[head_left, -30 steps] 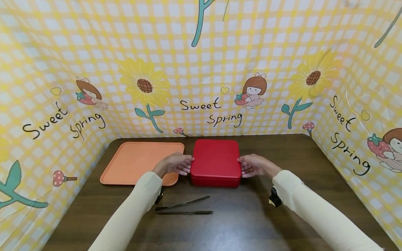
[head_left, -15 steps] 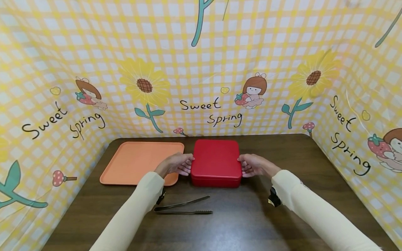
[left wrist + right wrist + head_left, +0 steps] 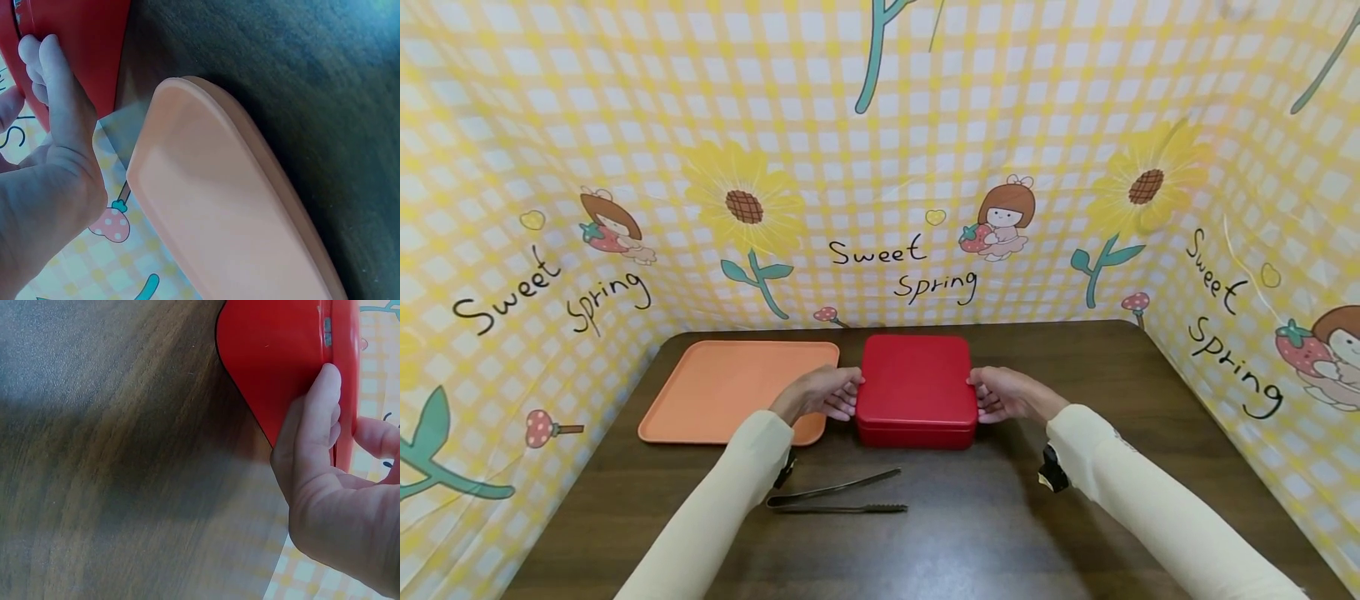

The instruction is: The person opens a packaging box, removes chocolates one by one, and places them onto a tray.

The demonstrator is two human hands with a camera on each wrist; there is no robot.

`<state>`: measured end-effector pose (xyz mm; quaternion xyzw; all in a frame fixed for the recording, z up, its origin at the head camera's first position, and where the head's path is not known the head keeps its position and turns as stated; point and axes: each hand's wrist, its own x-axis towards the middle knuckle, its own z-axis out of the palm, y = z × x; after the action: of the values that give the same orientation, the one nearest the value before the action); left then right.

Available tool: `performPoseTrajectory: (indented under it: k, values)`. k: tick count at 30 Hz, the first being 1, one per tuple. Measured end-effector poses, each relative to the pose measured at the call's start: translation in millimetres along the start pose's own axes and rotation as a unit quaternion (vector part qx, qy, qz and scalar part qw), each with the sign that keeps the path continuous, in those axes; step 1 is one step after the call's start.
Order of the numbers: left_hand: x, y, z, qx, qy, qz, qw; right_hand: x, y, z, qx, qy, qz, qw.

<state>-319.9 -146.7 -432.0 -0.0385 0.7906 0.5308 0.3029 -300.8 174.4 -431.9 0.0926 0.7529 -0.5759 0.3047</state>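
**Head view: one closed red box (image 3: 913, 379), held at both sides**

Going left to right, one orange tray (image 3: 718, 387) lies on the one brown table (image 3: 865, 567), to the left of the left hand's fingers; its right edge passes behind that hand.

Next is the left hand (image 3: 820, 392), one of two in view. Its fingers (image 3: 59, 81) are bent and grip the red box's left side, the thumb at the upper edge.

One pair of metal tongs (image 3: 838, 508) lies nearer the person than those fingers, its two arms spread apart.

The single red box stands on the table between both sets of fingers, touched by each.

The right hand (image 3: 1011, 393) comes last. Its fingers (image 3: 319, 419) grip the box's right side, thumb again at the upper edge.

Beyond all the fingers hangs yellow-checked cloth (image 3: 865, 183), bearing two large sunflowers, three strawberry-holding figures, one cut off at the right, and three "Sweet Spring" prints.
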Motion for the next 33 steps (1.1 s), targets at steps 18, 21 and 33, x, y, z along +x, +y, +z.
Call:
performPoseTrajectory:
  k: [18,21,33]
  values:
    - [-1.8,4.9,-6.5,-0.008,0.009,0.01,0.9999,-3.9,-7,-4,-0.002,0.006,-0.016,0.9999]
    - [-2.9,6.0,-7.7,-0.015,0.012,0.016,0.9997,-4.7,-7,-4,0.001,0.009,-0.026,0.9996]
    - [-4.0,8.0,-13.6,-0.009,0.003,0.07,0.9975,-7.6,-6,-5,0.041,0.051,-0.069,0.9955]
